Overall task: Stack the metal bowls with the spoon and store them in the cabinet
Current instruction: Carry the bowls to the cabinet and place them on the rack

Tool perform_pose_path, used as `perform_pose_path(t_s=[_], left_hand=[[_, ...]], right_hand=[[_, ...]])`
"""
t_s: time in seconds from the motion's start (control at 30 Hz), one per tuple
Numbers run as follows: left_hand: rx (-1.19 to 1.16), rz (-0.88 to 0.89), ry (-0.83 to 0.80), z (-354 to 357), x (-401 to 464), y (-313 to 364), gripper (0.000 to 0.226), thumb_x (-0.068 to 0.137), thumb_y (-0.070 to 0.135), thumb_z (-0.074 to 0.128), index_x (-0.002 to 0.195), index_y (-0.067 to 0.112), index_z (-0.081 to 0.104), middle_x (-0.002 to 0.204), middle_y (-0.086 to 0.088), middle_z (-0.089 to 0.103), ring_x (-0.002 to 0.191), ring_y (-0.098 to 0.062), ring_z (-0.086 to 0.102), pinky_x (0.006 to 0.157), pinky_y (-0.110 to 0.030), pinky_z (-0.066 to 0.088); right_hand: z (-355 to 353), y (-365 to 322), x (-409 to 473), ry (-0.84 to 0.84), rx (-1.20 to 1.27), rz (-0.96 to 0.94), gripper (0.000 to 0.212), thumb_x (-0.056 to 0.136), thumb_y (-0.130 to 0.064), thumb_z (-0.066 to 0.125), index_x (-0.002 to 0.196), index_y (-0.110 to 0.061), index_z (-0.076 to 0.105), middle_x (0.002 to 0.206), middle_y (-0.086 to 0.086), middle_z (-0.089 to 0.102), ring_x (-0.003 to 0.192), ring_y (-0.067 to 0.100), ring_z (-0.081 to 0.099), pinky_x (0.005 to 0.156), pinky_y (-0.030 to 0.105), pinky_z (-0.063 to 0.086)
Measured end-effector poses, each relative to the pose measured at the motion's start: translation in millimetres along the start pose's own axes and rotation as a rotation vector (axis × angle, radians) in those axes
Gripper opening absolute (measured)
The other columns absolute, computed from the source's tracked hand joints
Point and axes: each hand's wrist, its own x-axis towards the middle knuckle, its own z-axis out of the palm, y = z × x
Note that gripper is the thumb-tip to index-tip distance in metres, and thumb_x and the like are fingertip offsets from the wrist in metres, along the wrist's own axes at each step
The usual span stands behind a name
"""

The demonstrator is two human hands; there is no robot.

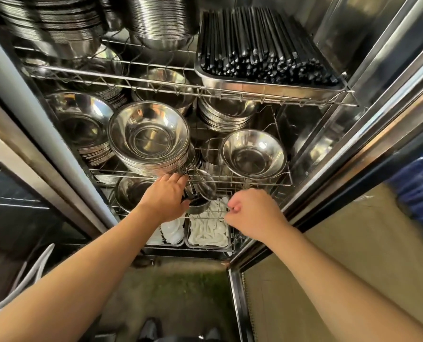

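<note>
The open steel cabinet holds wire racks full of metal bowls. A tall stack of wide metal bowls (148, 137) leans at the front of the middle rack, with a single bowl (253, 154) to its right. My left hand (166, 197) reaches under that rack and grips a small stack of metal bowls (200, 197) on the lower rack; a dark utensil part shows beside my thumb, too hidden to name. My right hand (251, 213) pinches the front wire of the lower rack (206, 218).
A steel tray of black chopsticks (267, 50) sits on the top rack, beside more bowl stacks (161, 18). Two trays of white plastic spoons (208, 230) lie at the bottom front. The cabinet door (353, 267) stands open on the right.
</note>
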Motion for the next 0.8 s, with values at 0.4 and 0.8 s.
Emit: perform_pose_path(t_s=[0.4, 0.8], left_hand=[[0.032, 0.065, 0.011, 0.6, -1.1, -3.0, 0.077, 0.097, 0.048, 0.05, 0.157, 0.009, 0.023, 0.153, -0.011, 0.043, 0.139, -0.03, 0.039, 0.118, -0.04, 0.026], [0.158, 0.11, 0.066, 13.2, -11.5, -11.9, 0.082, 0.099, 0.051, 0.042, 0.16, 0.009, 0.008, 0.162, -0.011, 0.029, 0.146, -0.03, 0.028, 0.123, -0.045, 0.019]], right_hand=[[81.4, 15.0, 49.1, -0.241, 0.321, 0.438, 0.014, 0.086, -0.009, 0.068, 0.075, -0.005, 0.075, 0.067, 0.013, 0.06, 0.059, 0.021, 0.057, 0.062, 0.03, 0.052], [136.5, 0.8, 131.3, -0.308, 0.932, 0.932, 0.017, 0.099, 0.004, 0.056, 0.084, -0.004, 0.058, 0.073, 0.008, 0.054, 0.061, 0.014, 0.052, 0.055, 0.026, 0.047]])
